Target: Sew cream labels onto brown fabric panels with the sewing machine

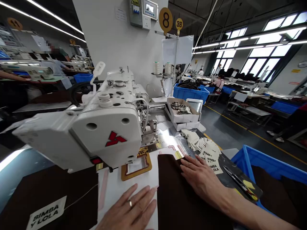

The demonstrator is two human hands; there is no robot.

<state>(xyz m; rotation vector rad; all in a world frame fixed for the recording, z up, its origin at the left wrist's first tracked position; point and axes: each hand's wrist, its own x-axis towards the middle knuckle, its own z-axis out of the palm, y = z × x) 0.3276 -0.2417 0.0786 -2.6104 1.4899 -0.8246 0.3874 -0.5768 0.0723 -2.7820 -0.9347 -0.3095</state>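
Observation:
My left hand (pixel 130 209) lies flat with fingers spread on the white work plate (pixel 141 183) below the sewing machine head (pixel 105 134). A dark brown fabric piece (pixel 177 195) lies to its right. On that fabric's upper right edge rests my right hand (pixel 201 175), fingers stretched out and flat. An orange-brown frame (pixel 136 167) sits under the machine head, just beyond my left hand. At lower left, another dark brown fabric piece (pixel 69 182) carries a cream label (pixel 46 214) with black lettering and a loose thread.
Cream labels (pixel 211 156) are fanned out at the right, beside scissors (pixel 240 182). A cardboard box (pixel 182 118) of small parts stands behind them. A blue bin (pixel 249 159) with dark fabric is at the right edge. Thread cones (pixel 156 68) stand behind the machine; people sit farther off.

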